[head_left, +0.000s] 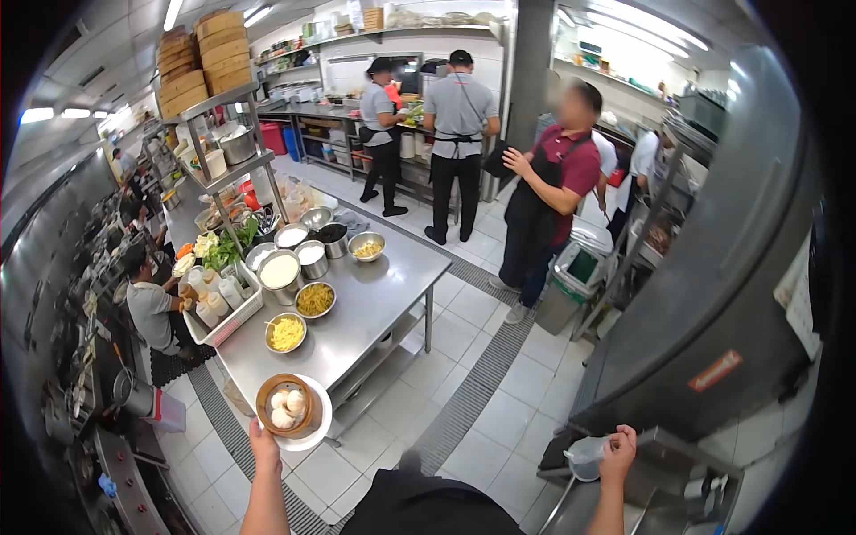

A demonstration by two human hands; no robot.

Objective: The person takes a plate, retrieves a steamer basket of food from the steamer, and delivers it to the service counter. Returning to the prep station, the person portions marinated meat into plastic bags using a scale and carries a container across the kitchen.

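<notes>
Overlapping the plate point(325, 413) sits a steamer point(313, 410); left fingers point(258, 433) half-hidden.

Squeeze bottles point(218, 304) stand in a white basket point(237, 325) on a steel table point(379, 294).

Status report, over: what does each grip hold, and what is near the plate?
Left grip: white plate carrying bamboo steamer with pale buns. Right grip: clear plastic item, kind uncertain. Metal table close beyond plate.

White plate point(323, 412) in left grip point(264, 448), steamer point(265, 406) atop (buns point(287, 407) inside)
</notes>
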